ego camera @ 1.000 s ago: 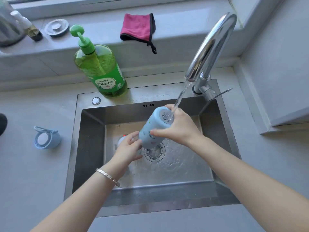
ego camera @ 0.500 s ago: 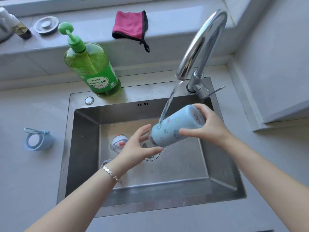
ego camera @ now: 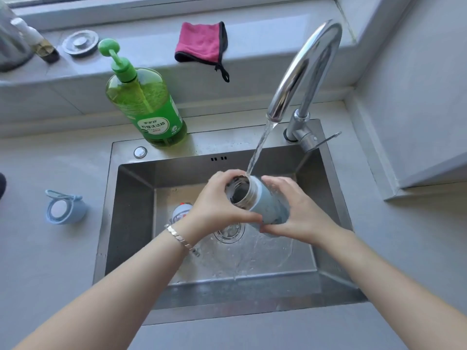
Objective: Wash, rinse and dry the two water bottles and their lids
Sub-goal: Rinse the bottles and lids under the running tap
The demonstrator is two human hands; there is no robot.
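Flipped since half a second ago: bottle [ego camera: 267,205] lay sideways, base to the right; now mouth-up under the water [ego camera: 257,152], above the drain [ego camera: 228,233] of the brushed steel sink [ego camera: 108,223]. Left hand [ego camera: 219,205] grips the clear threaded neck, right hand [ego camera: 300,218] wraps the matte pale-blue body. Stream from curved chrome tap [ego camera: 303,69] hits the rim. Blue lid [ego camera: 65,208] sits on grey counter [ego camera: 38,261], left of the sink.
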